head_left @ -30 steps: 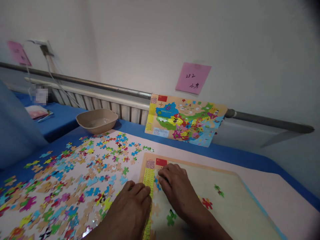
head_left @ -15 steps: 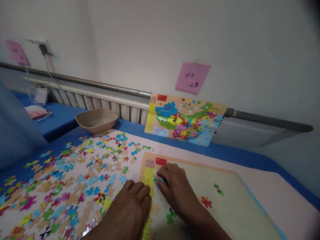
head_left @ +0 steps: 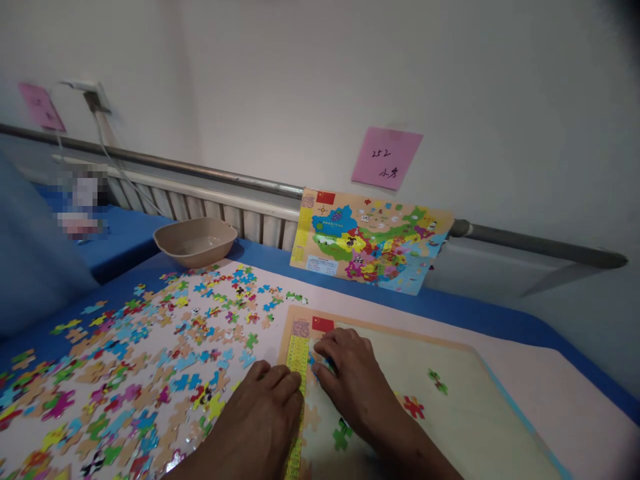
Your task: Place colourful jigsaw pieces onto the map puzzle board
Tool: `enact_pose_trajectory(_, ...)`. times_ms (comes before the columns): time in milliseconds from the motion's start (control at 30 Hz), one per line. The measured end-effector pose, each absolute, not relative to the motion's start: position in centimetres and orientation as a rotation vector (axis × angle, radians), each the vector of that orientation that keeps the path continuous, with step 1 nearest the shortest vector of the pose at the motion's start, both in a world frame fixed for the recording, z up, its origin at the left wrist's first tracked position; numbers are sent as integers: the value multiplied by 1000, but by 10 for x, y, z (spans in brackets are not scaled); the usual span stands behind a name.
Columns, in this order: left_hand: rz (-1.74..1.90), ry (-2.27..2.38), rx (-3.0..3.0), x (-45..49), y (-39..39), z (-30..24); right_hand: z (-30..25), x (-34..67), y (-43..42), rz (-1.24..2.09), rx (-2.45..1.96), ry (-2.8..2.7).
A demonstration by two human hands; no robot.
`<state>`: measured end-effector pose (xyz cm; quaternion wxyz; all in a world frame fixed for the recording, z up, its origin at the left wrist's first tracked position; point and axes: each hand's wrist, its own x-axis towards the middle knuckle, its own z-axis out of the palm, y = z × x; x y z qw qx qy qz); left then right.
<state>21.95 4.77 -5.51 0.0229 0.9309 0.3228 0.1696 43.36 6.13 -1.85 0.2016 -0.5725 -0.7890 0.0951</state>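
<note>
Head view: at the puzzle board's (head_left: 465,400) top-left corner the right hand (head_left: 350,387) still presses the blue piece (head_left: 320,364), pinch unclear; left hand (head_left: 265,413) stays flat, unclenched, on its edge.

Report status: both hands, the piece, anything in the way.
Left hand flat on puzzle board left edge. Right hand fingertips on blue piece near board's top-left corner, grip unclear. Loose pieces on board nearby, none blocking.

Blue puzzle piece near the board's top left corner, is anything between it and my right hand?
Nothing visible. The right hand has its fingertips directly on the blue piece, on the board beside the yellow strip. The left hand lies on that strip, to the side, not between.
</note>
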Motion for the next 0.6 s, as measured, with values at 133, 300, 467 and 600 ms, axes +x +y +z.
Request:
enact_pose_trajectory(133,510,1000,2879,220,48,-55,-22,434,61,271,-1570,-2176)
enact_pose_trajectory(300,481,999,2885,219,47,-50,-25,435,62,286,-1536,-2149)
enact_pose_trajectory(467,534,995,2870,219,47,-49,-25,435,61,334,-1494,-2083)
enact_pose_trajectory(600,536,992,2857,220,47,-49,-23,435,60,413,-1487,-2014)
